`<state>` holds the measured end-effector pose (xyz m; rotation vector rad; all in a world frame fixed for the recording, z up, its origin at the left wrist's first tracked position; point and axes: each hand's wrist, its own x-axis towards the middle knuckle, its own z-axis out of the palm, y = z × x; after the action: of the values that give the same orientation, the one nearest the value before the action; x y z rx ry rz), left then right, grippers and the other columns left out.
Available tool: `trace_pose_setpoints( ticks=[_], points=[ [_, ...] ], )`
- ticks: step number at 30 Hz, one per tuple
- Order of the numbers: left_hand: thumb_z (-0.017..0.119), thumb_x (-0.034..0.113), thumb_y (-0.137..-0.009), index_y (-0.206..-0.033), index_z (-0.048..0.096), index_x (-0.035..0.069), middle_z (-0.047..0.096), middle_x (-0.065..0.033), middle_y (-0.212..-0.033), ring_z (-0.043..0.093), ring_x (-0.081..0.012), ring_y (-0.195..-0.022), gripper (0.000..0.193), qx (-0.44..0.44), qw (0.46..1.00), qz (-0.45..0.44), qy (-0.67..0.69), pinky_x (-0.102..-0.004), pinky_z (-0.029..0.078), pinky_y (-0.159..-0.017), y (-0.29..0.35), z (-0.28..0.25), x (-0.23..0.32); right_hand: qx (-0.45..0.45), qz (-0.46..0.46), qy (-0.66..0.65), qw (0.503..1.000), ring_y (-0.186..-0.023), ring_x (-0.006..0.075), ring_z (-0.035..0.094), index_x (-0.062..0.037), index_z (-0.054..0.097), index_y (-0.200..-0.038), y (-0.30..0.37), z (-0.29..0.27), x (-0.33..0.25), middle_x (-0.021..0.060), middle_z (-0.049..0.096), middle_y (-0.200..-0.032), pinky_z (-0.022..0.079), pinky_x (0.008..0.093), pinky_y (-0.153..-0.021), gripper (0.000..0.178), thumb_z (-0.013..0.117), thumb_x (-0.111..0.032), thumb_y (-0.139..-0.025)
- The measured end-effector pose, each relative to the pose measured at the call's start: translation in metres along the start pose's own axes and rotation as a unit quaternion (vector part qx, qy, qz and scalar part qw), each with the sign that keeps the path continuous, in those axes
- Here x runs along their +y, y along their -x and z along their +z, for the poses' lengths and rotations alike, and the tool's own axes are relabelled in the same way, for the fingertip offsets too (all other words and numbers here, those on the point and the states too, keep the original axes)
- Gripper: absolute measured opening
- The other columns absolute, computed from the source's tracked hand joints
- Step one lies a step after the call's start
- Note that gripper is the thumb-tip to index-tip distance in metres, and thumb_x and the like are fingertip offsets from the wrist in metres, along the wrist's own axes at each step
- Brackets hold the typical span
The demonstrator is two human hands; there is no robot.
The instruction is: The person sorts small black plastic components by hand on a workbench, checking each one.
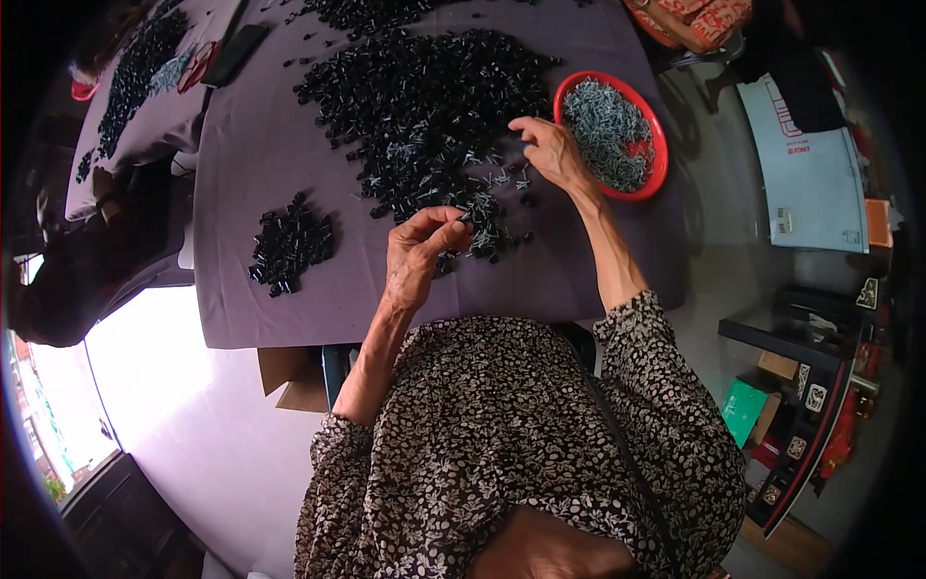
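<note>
My left hand [419, 253] is closed in a pinch at the near edge of the big pile, with a small black piece [466, 220] between thumb and fingertips. To its right, my right hand [555, 156] hovers beside the red basin [660, 145], its fingers curled together; whatever they hold is too small to make out. Slender grey metal pieces, like screws or nails [603, 116], fill the basin. The large heap of small black parts [424, 87] spreads over the cloth, with loose grey metal pieces [494, 232] among the parts near my hands.
A smaller pile of black parts [291, 243] lies on the purple tablecloth [251, 314] at left. Another table with black parts [145, 72] and a dark phone-like object [237, 54] is farther left. People sit at far left and far right. A white board [805, 164] and shelf [791, 338] stand right.
</note>
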<state>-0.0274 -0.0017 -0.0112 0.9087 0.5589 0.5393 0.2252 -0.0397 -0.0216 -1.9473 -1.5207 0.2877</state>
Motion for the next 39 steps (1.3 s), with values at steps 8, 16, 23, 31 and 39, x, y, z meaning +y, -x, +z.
trace_pose_setpoints(
  ticks=[8,16,23,31,39],
  points=[
    [0.060,0.009,-0.081,-0.091,0.059,0.001,0.062,-0.0061,-0.079,0.057,-0.0121,-0.067,0.013,0.000,1.000,0.001,0.008,-0.0257,0.047,-0.065,-0.009,0.008,0.005,-0.065,-0.139,0.119,0.981,-0.066,0.0302,0.056,-0.0020,0.054,-0.073,0.011,0.010,-0.001,0.0124,0.057,-0.071,0.046,0.0380,-0.059,0.011,0.050,0.002,-0.064],
    [0.060,0.010,-0.082,-0.091,0.059,0.000,0.063,-0.0059,-0.079,0.057,-0.0115,-0.067,0.014,-0.012,0.999,0.044,0.006,-0.0253,0.047,-0.065,-0.017,0.024,0.019,-0.052,0.136,-0.385,0.911,-0.067,0.0158,0.055,-0.0019,0.055,-0.082,0.017,-0.013,-0.032,0.0042,0.058,-0.071,0.044,0.0272,-0.068,0.012,0.058,-0.012,-0.076],
    [0.061,0.009,-0.081,-0.092,0.059,-0.002,0.061,-0.0053,-0.076,0.056,-0.0102,-0.067,0.016,-0.024,0.998,0.050,0.035,-0.0236,0.047,-0.067,-0.018,0.047,0.035,0.024,0.038,-0.634,0.772,-0.073,0.0171,0.056,-0.0005,0.056,-0.092,0.024,-0.016,-0.071,0.0076,0.058,-0.078,0.045,0.0307,-0.071,0.025,0.061,-0.019,-0.076],
    [0.058,0.005,-0.082,-0.092,0.059,-0.003,0.061,-0.0063,-0.080,0.056,-0.0111,-0.070,0.013,-0.036,0.995,0.091,0.034,-0.0238,0.047,-0.068,-0.011,0.045,0.043,0.010,0.005,-0.524,0.852,-0.079,0.0155,0.056,0.0037,0.056,-0.091,0.031,-0.037,-0.101,0.0086,0.057,-0.085,0.045,0.0269,-0.077,0.024,0.057,-0.010,-0.071],
    [0.059,0.006,-0.081,-0.090,0.060,-0.002,0.062,-0.0066,-0.078,0.057,-0.0118,-0.069,0.012,-0.023,0.994,0.104,0.008,-0.0255,0.046,-0.069,-0.008,0.047,0.048,-0.035,-0.077,-0.347,0.934,-0.084,0.0147,0.053,0.0052,0.059,-0.090,0.029,-0.058,-0.110,0.0086,0.054,-0.090,0.043,0.0244,-0.079,0.030,0.049,0.000,-0.062]
  ],
)
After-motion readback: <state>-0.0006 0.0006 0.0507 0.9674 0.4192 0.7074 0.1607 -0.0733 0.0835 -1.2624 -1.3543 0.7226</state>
